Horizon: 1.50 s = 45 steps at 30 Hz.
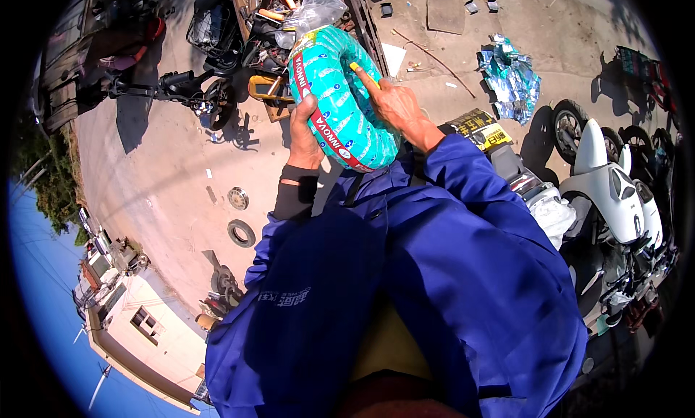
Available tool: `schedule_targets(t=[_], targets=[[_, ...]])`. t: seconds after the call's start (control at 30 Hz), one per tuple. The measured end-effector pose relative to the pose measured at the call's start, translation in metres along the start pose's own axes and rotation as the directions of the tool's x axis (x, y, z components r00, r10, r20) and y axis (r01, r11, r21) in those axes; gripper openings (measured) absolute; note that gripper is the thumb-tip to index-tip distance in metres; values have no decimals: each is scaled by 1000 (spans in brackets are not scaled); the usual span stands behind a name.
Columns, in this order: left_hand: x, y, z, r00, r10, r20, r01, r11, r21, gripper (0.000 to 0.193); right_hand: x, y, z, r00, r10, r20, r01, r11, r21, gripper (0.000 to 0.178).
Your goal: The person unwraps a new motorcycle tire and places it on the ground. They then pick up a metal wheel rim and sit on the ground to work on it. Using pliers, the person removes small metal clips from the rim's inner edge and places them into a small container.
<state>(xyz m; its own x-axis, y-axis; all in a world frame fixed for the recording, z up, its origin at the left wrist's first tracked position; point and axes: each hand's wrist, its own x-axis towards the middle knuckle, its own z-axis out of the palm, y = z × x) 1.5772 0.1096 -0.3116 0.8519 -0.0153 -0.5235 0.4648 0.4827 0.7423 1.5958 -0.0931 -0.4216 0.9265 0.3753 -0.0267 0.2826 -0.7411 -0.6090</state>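
Note:
A tyre in teal wrapping, with a red printed band along its outer side, stands tilted in front of my body. My left hand grips its outer left side, the thumb lying over the red band. Over the tyre's right side is my right hand, its index finger stretched toward the ring's opening. A slim yellow tool shows at that fingertip, with a bit more yellow by the knuckles; its kind I cannot make out. The other fingers of this hand are curled, and the tyre's lower edge rests near my blue jacket.
Beyond the tyre stands a metal crate full of tools and parts. A crumpled teal wrapper lies on the ground at right, near a white scooter. To the left are a motorbike, a loose tyre and a wheel rim.

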Motion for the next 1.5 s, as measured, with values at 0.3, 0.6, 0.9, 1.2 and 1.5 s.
schedule_targets(t=[0.3, 0.6, 0.9, 1.2, 1.5], targets=[[-3, -1, -5, 996, 91, 2, -91, 995, 26, 85, -11, 12, 16, 990, -35, 138, 44, 997, -65, 71], [-11, -21, -15, 995, 78, -58, -78, 997, -7, 86, 5, -11, 10, 957, -52, 285, 114, 972, -204, 68], [-13, -20, 6, 993, 119, 26, -118, 993, -9, 80, 11, -9, 0, 993, -116, 27, 119, 965, -235, 60], [-27, -42, -7, 974, 226, 26, -227, 973, 49, 84, -10, 4, 0, 950, 62, 307, -10, 986, -168, 69], [-37, -68, -22, 968, 250, -34, -246, 964, 103, 87, 3, -10, 12, 926, 110, 360, -38, 979, -201, 61]])
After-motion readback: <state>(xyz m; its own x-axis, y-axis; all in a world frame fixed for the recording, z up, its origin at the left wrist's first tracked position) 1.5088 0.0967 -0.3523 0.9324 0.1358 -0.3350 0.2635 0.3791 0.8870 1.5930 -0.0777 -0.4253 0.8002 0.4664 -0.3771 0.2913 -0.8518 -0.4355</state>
